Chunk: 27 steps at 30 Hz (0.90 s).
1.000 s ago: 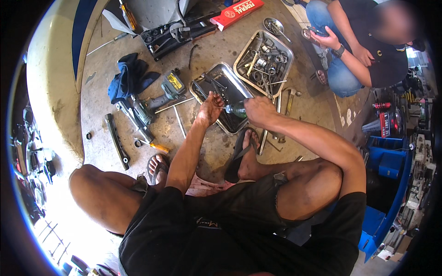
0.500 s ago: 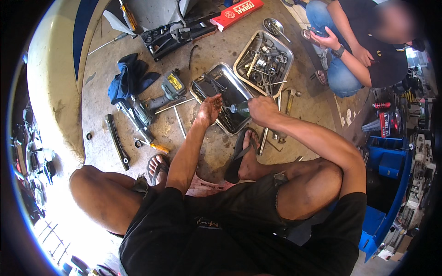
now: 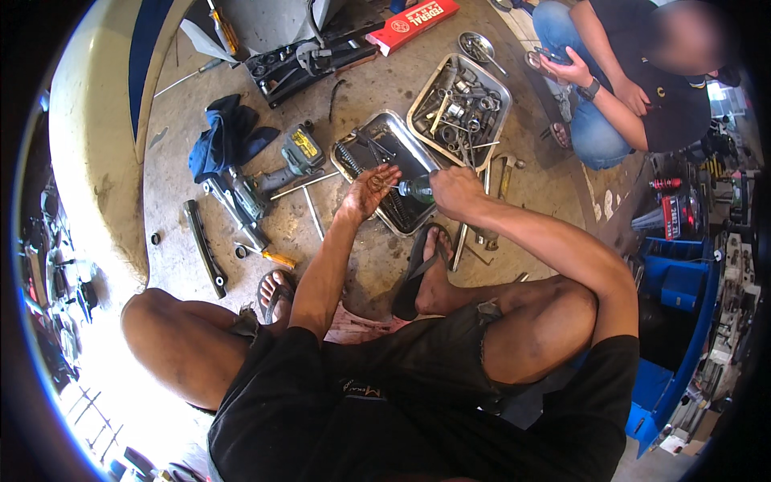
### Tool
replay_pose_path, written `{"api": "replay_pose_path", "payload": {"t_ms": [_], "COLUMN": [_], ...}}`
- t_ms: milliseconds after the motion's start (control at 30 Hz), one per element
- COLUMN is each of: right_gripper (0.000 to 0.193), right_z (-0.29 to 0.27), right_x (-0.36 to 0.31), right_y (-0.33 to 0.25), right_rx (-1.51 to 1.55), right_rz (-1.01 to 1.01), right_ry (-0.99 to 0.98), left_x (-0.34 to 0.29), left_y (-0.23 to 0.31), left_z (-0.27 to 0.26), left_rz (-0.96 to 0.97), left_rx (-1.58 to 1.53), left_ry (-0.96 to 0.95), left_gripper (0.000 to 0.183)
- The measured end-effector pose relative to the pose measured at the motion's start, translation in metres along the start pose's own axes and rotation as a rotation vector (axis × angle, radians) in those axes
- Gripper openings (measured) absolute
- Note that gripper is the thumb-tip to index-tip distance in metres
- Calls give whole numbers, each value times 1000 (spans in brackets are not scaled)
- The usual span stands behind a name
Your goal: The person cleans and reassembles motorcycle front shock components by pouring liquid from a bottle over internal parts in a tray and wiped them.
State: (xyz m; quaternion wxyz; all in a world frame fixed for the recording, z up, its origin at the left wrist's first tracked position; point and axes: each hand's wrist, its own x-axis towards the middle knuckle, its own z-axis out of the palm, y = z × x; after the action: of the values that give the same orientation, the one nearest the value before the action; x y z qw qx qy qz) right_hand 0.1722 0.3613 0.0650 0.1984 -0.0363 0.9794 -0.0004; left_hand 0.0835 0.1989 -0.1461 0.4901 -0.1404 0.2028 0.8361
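In my right hand [image 3: 458,193] is a greenish clear bottle [image 3: 414,189], tipped on its side with its neck pointing left. Palm up before that neck, my left hand [image 3: 372,191] has its fingers stretched out. Something small and brownish seems to lie on its palm, too small to name. Both hands are above the near metal tray [image 3: 413,143], which has dark liquid in it. One coil spring [image 3: 346,159] leans at the tray's left side; a second dark spring [image 3: 395,209] lies under my hands.
Behind stands a second tray [image 3: 502,95] full of sockets and wrenches. An impact wrench [image 3: 301,153], a blue cloth [image 3: 225,136], a T-handle wrench [image 3: 312,210] and a screwdriver [image 3: 278,259] lie left; a hammer [image 3: 506,177] lies right. A co-worker [image 3: 610,88] squats far right, holding a phone.
My left hand has opened out from curled fingers to a flat palm. The bottle has shifted slightly left and more of it shows. The co-worker has hardly moved.
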Motion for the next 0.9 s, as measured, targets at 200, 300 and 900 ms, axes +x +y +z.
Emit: {"api": "replay_pose_path", "payload": {"t_ms": [200, 300, 900], "right_gripper": [21, 20, 20], "right_z": [4, -2, -6], "right_x": [-2, -2, 0], "right_y": [4, 1, -1], "right_rx": [-26, 16, -27], "right_rz": [26, 51, 27], "right_ry": [-38, -20, -114], "left_x": [-9, -1, -5], "left_y": [-1, -4, -6], "left_z": [10, -1, 7], "left_rz": [12, 57, 117], "left_rx": [27, 99, 252], "left_ry": [-86, -38, 21], "left_gripper": [31, 30, 24]}}
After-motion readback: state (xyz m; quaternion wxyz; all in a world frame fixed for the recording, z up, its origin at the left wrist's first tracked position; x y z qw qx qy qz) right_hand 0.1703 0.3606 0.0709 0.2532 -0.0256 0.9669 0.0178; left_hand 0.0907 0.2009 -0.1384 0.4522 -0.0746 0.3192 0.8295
